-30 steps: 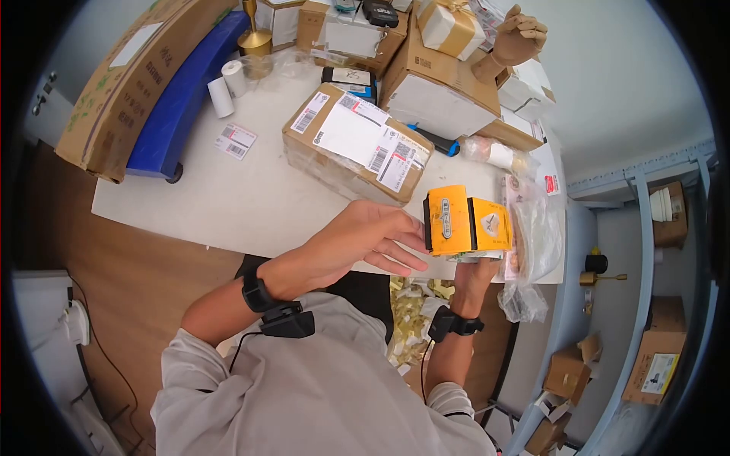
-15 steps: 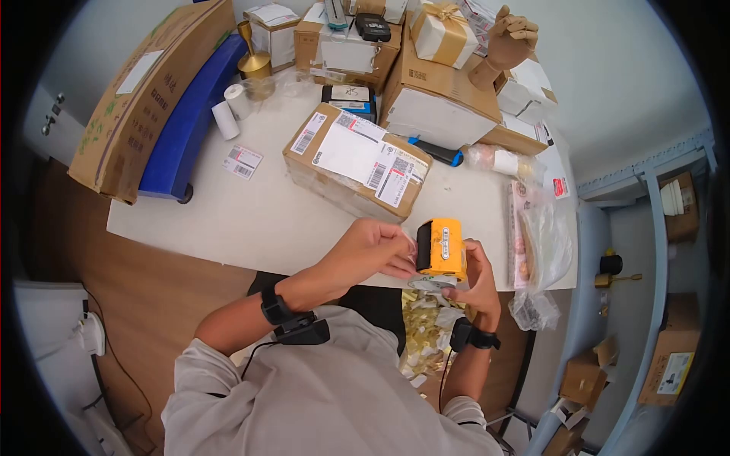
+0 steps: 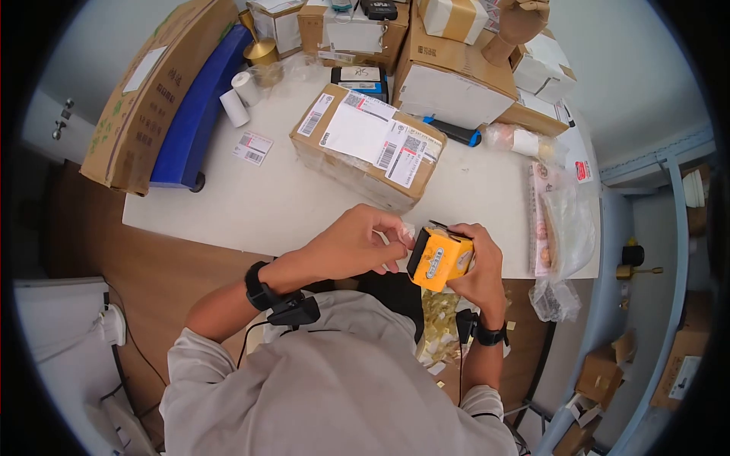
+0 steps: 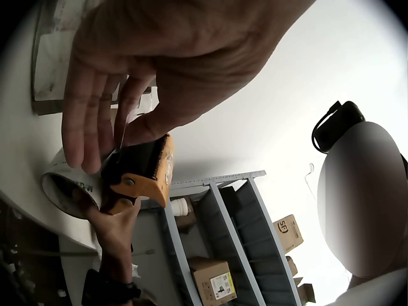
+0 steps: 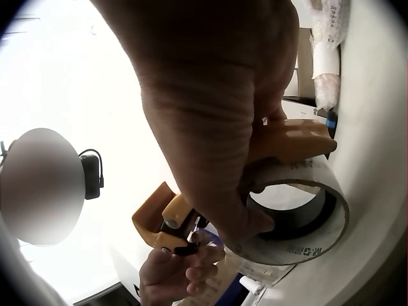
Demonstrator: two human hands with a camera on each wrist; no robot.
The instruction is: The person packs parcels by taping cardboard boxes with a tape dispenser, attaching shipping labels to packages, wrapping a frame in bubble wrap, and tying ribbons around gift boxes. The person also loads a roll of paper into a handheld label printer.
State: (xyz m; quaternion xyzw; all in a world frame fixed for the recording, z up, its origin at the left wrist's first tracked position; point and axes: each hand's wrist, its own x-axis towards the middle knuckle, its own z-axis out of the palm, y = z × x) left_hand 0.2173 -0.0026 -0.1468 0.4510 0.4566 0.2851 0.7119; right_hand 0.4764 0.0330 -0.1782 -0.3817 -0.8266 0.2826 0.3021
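Observation:
My right hand (image 3: 483, 266) grips a yellow packing tape dispenser (image 3: 441, 258) in front of my body, close to the table's near edge. In the right wrist view, a wide tape roll (image 5: 319, 250) sits in the dispenser, with the thumb pressed into its core. Near the dispenser's dark cutting end, my left hand (image 3: 365, 245) pinches the clear tape end (image 3: 408, 232) between thumb and index finger. The left wrist view shows that tape edge-on beside the dispenser's black front. A taped cardboard box (image 3: 365, 144) with white labels lies just beyond both hands.
Stacked cartons (image 3: 456, 83) and a wooden hand model (image 3: 517, 30) stand at the back. A blue-handled tool (image 3: 454, 131) lies behind the labelled box. Plastic wrap (image 3: 566, 228) covers the table's right side; paper rolls (image 3: 235, 109) and a loose label (image 3: 252, 147) lie left.
The dispenser has come left and turned, so its cutting end faces my left hand. Left fingers, spread beside it earlier, now pinch the tape end.

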